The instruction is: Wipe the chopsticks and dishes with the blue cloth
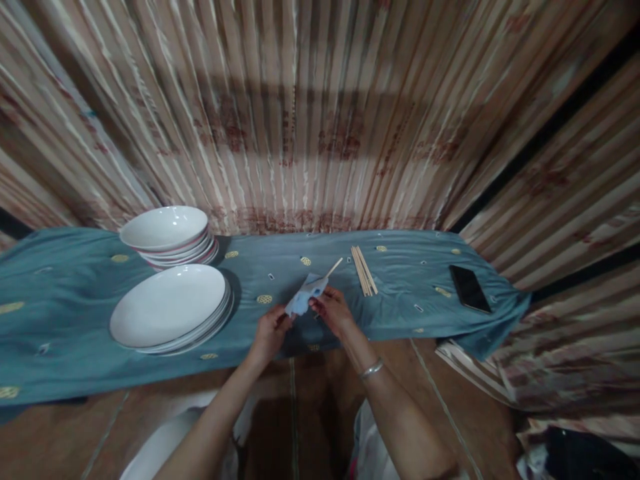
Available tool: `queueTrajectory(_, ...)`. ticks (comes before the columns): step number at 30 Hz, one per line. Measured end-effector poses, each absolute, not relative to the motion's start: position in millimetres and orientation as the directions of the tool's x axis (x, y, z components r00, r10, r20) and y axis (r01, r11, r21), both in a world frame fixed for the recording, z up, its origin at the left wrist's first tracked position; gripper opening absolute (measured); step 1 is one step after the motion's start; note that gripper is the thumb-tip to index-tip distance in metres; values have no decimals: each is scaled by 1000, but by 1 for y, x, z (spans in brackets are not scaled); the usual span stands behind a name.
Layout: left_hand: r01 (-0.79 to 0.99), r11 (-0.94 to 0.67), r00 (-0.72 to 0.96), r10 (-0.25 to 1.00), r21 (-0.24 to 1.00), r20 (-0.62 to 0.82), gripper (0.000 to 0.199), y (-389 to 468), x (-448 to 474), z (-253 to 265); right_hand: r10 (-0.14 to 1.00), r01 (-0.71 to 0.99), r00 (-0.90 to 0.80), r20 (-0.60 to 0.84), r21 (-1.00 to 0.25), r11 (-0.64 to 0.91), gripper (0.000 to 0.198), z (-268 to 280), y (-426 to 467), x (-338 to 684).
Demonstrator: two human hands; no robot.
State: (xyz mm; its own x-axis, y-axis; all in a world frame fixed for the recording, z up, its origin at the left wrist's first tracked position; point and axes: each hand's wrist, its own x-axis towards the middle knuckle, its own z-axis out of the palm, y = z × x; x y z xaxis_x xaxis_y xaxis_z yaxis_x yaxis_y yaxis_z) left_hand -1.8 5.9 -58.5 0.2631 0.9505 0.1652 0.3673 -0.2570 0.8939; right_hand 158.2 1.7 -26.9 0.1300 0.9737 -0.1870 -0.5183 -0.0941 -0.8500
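A light-blue cloth [304,297], small and crumpled, is between my hands above the near half of the table. One wooden chopstick [334,268] sticks out of its upper right side; the cloth covers the rest of it. My left hand [271,331] is closed at the lower left end of the cloth, and whether its fingers also grip the chopstick's end is hidden. With fingers pinched, my right hand [333,311] holds the cloth's right side; a silver bangle is on that wrist. Several more chopsticks [365,271] lie side by side on the table, just beyond my right hand.
Left of my hands stand a stack of white plates [170,307] and, behind it, a stack of white bowls [167,228]. A black phone [470,289] lies near the right end of the teal tablecloth [415,267]. Patterned curtains [320,120] hang behind the table.
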Motion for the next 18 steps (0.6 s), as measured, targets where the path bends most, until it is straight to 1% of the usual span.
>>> queueTrajectory(2, 286, -228, 284, 948, 931, 145, 18, 5, 0, -60, 966, -555, 174, -192, -829, -65, 17, -24, 4, 170)
queueTrajectory(5, 196, -138, 307, 949, 971, 73, 22, 4, 2, -62, 951, -593, 240, -193, -805, -13, 15, -19, 6, 189)
queueTrajectory(11, 138, 11, 327, 943, 990, -56, 32, 4, 1, -59, 925, -622, 332, -186, -780, 66, 17, -15, 5, 215)
queueTrajectory(15, 118, 82, 337, 934, 990, -118, 37, 3, 5, -54, 921, -637, 345, -182, -766, 87, 17, -15, 5, 217)
queueTrajectory(18, 58, 138, 331, 932, 989, -149, 38, 0, 9, -51, 925, -652, 334, -180, -753, 89, 18, -15, 5, 212)
